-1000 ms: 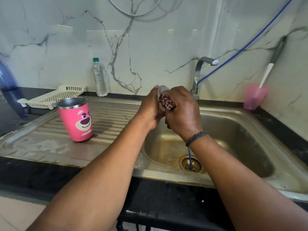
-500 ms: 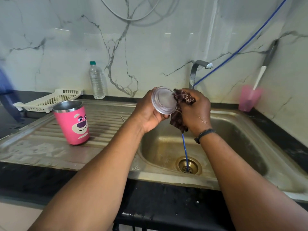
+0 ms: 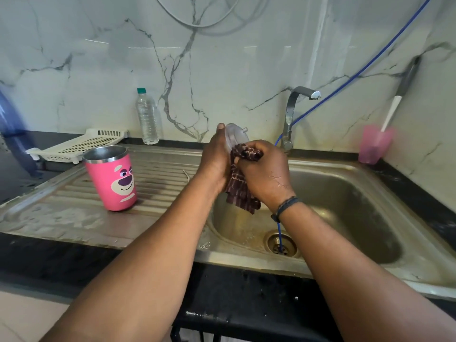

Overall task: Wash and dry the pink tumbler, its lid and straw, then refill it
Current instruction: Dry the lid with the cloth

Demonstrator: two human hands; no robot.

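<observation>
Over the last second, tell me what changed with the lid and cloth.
Half a second ago the left hand showed the lid face-on, with the cloth off to its side. Now the lid is turned edge-on and the right hand presses the cloth against it again. Both grips held. The tumbler stayed on the drainboard, the tap off.

Drainboard [image 3: 158,183] open right of pink tumbler [image 3: 112,178]; faucet [image 3: 291,114] and blue hose [image 3: 278,233] crowd basin [image 3: 345,206] rear and middle.
</observation>
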